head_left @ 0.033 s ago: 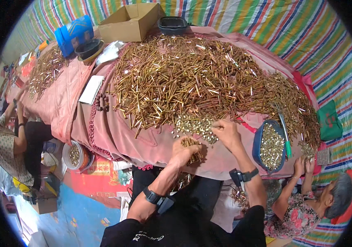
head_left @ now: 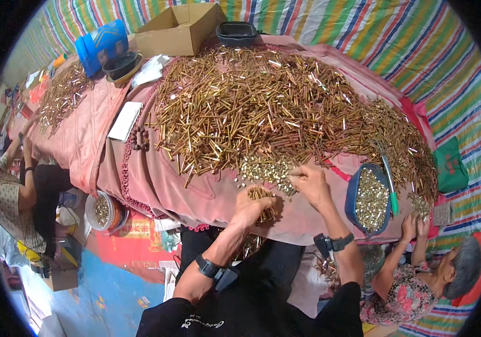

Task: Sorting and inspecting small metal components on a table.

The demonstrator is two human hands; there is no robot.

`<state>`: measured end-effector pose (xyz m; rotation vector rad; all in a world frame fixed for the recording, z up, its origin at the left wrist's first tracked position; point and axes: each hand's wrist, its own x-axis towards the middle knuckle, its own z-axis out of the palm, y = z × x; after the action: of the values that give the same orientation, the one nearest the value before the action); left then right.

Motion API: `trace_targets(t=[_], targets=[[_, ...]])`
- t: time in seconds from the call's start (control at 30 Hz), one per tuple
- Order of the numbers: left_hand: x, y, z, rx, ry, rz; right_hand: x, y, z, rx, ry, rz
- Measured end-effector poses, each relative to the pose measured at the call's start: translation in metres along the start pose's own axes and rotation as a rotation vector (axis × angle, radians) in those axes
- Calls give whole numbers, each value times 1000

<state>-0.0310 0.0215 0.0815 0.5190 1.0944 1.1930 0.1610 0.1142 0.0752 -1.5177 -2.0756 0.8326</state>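
Observation:
A bundle of thin golden metal tubes stands in my left hand, its fingers wrapped round them at the near side of the table. Just right of it, my right hand is closed in a pinch; whatever lies between the fingertips is too small to make out. Those fingertips hover by a small pile of pale gold caps. Behind both hands spreads a broad heap of loose golden tubes. A blue tub, filled with similar small caps, sits to the right of my right hand.
A green-handled tool leans beside the tub. Dark beads and a white pad lie at left. A cardboard box and black tray stand at the back. Co-workers sit at left and right.

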Motion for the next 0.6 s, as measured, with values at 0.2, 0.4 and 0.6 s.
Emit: trace_targets(t=[0.2,0.4,0.6], targets=[[0,3,0,8,-32,-18,-40,-28,9,602,-182,191],[5,-7,-2,24,-57,-29,-46,-28,20,457,-138,-36],[3,-5,-1,-5,-50,-20,-54,-35,16,556,-62,25]])
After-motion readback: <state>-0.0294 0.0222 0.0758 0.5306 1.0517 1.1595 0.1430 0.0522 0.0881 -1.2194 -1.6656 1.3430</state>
